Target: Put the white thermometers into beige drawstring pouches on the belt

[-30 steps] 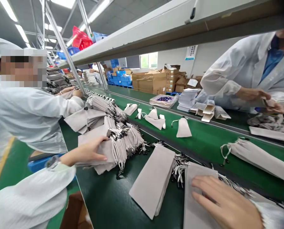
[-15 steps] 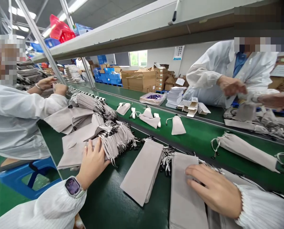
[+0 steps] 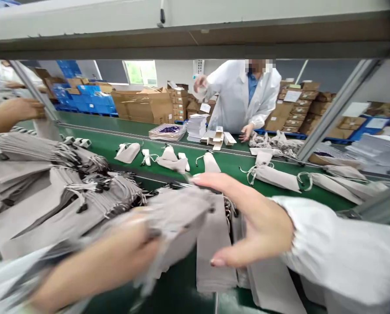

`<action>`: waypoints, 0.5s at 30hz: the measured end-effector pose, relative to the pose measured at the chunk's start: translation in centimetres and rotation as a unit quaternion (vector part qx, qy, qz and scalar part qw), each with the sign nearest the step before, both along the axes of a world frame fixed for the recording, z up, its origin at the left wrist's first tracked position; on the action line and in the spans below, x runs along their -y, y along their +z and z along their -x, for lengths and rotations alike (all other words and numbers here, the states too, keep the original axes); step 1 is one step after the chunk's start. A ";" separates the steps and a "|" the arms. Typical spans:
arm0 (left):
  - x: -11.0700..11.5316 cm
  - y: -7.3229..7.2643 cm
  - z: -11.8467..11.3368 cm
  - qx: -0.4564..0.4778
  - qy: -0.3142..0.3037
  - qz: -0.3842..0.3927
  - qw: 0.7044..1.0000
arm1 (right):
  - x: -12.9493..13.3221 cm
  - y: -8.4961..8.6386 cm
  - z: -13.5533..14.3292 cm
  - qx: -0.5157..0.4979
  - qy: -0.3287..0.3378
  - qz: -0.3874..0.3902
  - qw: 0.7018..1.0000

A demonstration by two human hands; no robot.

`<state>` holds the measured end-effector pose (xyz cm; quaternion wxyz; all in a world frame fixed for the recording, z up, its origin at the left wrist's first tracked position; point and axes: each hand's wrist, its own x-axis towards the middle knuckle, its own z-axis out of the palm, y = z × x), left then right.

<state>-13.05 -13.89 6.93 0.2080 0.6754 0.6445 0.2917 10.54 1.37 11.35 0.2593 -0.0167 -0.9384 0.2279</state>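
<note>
Gray drawstring bags (image 3: 182,211), motion-blurred, are grasped in the left hand (image 3: 123,253) above the dark green table (image 3: 178,290). The right hand (image 3: 260,218) spreads its thumb and fingers beside them; contact is unclear. Stacked bags (image 3: 213,257) lie near, a heap of bags (image 3: 57,192) sits leftward, and a co-worker (image 3: 227,102) stands across the green belt (image 3: 230,160).

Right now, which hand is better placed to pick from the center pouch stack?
Likely the right hand: it looks open, beside the pouch stack. The left hand, blurred, holds gray pouches.
</note>
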 end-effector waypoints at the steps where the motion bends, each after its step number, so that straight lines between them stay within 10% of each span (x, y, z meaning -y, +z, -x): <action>1: -2.1 0.7 -1.8 0.029 -0.036 0.007 0.999 | -0.6 0.7 0.1 0.051 0.025 0.043 0.997; 5: -10.4 3.5 -9.5 0.191 -0.237 0.049 0.951 | -4.4 2.4 -4.3 0.156 -0.018 0.207 0.966; 8: -13.8 3.0 -12.8 0.232 -0.299 0.075 0.922 | -6.6 2.6 -11.5 0.107 -0.150 0.290 0.939; 12: -14.6 -2.7 -13.7 0.021 -0.339 -0.069 0.938 | -9.0 -1.9 -18.3 0.262 -0.245 0.312 0.880; 15: -14.1 -7.4 -13.7 -0.125 -0.384 -0.121 0.907 | -10.5 -8.1 -18.7 0.373 -0.384 0.144 0.832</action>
